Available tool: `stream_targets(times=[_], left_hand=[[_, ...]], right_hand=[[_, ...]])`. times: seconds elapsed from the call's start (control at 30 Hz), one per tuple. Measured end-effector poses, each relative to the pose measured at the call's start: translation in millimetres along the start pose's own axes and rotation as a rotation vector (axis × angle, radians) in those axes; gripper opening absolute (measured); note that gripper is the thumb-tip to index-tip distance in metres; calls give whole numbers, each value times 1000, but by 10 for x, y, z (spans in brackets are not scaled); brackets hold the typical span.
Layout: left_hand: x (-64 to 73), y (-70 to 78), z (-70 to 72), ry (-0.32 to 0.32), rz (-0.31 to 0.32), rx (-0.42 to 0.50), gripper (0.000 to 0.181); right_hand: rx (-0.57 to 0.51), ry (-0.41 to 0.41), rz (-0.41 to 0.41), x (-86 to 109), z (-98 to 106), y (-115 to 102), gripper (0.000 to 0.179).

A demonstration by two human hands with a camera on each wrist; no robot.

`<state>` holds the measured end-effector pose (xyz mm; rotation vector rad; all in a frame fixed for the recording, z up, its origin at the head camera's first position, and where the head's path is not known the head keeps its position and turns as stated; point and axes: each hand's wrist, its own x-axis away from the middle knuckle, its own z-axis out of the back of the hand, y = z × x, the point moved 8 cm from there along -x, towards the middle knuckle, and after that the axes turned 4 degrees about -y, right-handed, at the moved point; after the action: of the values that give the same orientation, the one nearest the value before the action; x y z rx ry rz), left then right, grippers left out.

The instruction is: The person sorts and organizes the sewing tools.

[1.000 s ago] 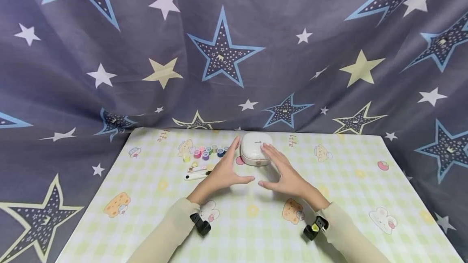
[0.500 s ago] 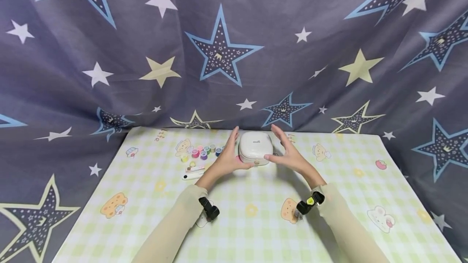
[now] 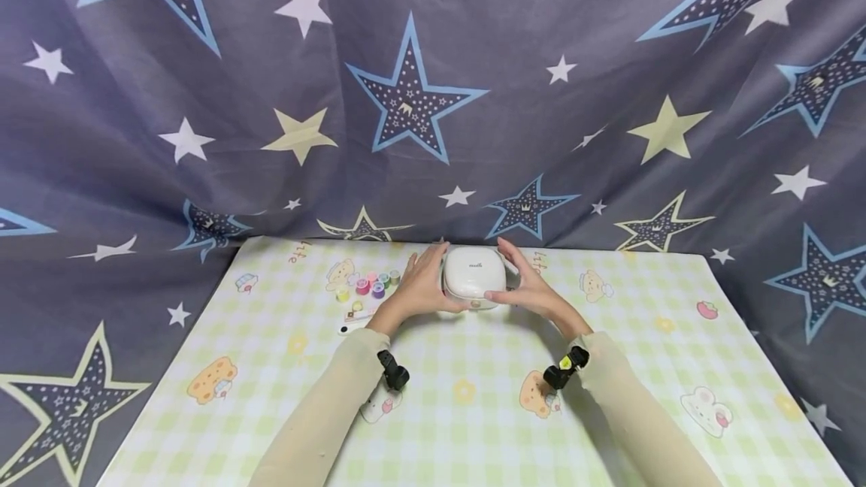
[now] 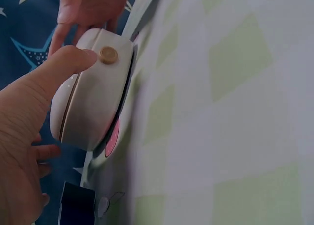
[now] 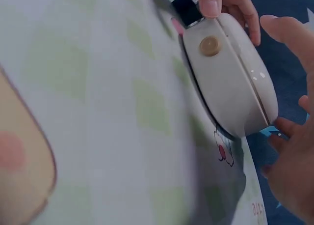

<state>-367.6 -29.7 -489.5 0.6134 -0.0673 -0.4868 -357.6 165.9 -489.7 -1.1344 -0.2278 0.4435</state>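
Hands (image 3: 422, 284) (image 3: 536, 290) on either side of white case (image 3: 475, 270)

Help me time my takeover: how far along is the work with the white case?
It looks early. Done: left hand and right hand are at either side of the white case. In hand: the left thumb touches the case. Remaining, presumably: opening or moving it; its lid looks closed, and small coloured spools sit outside.
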Motion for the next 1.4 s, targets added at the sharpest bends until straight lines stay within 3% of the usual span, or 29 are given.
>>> stream_targets(times=[0.17,0.3,0.43,0.63,0.97,1.4], left_hand=[[-39,-27,-41,-18,-10,-123,129],[-74,-35,-53,-33,-4,-151,130],[-90,-45,-60,-36,1,-162,127],[-99,-62,-82,-34,7,-170,119],[-127,-16,-76,3,-42,-139,117],[-123,-5,-110,19,-35,-127,118]], right_hand=[[213,-12,3,-12,-5,56,121],[382,3,4,-19,30,62,123],[479,-3,28,-39,31,53,122],[551,-39,31,-67,-26,102,119],[729,15,133,-58,-34,-11,114],[771,14,126,-31,-21,-36,108]])
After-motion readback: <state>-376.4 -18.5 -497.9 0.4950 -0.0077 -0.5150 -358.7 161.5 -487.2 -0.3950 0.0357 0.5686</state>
